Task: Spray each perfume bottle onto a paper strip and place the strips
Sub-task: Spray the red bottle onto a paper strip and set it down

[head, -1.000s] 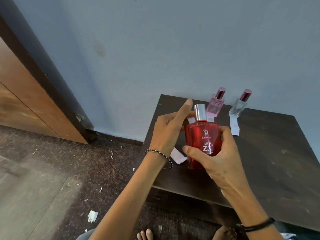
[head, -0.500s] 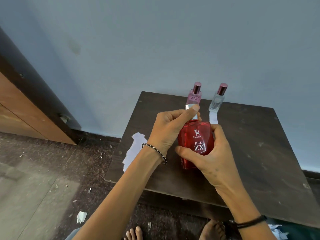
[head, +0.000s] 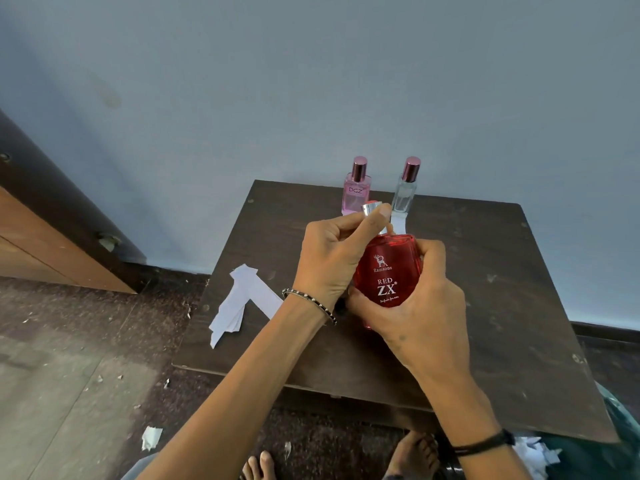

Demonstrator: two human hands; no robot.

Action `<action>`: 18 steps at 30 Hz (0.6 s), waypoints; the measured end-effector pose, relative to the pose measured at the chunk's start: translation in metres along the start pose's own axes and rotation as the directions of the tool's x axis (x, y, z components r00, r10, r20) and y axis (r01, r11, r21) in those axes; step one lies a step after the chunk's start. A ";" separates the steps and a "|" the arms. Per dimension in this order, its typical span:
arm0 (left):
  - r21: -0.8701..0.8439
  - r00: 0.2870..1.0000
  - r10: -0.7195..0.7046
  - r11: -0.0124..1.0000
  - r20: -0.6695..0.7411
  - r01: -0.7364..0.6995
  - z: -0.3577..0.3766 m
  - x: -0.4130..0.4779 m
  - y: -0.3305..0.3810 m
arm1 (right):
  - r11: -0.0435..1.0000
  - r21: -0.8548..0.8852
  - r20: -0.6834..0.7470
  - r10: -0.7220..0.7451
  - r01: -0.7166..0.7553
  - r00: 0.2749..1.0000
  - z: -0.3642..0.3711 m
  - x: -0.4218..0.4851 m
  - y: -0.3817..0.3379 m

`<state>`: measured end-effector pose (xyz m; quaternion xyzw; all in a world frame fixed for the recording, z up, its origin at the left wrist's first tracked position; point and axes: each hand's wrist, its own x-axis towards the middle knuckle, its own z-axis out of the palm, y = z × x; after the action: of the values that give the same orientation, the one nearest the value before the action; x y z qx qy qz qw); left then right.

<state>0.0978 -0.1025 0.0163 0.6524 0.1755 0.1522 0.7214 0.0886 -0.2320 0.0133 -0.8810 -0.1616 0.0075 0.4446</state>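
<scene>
Perfume in the red bottle (head: 388, 271) is gripped above the counter (head: 502, 306) by the right hand (head: 415, 317), its cap (head: 372, 207) pinched by the left hand (head: 332, 258); a strip (head: 398, 223) already lies by the clear bottle (head: 403, 192), spare strips (head: 239, 303) left.

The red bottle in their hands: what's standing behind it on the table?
Behind the red bottle stand a pink bottle and a clear bottle, both capped. A paper strip shows partly; the rest is hidden.

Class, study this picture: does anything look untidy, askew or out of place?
Yes. A loose stack of white paper strips hangs askew over the dark wooden table's left edge, and torn paper scraps litter the floor. The bottles stand upright; nothing looks spilled.
</scene>
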 end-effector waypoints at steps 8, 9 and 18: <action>-0.041 0.994 -0.098 0.994 0.038 0.099 -0.001 -0.002 0.005 | 0.956 0.248 0.200 0.110 -0.159 0.973 -0.015 0.010 0.011; -0.053 0.993 -0.115 0.992 0.041 0.117 0.000 -0.002 0.005 | 0.937 0.290 0.236 0.127 -0.194 0.963 -0.016 0.010 0.013; -0.090 0.986 -0.164 0.983 -0.022 0.161 -0.016 0.008 0.011 | 0.744 0.587 0.393 0.081 -0.318 0.916 -0.030 0.003 0.014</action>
<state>0.0977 -0.0840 0.0250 0.6012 0.2320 0.1099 0.7568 0.0996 -0.2621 0.0208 -0.6731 -0.1272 0.2635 0.6792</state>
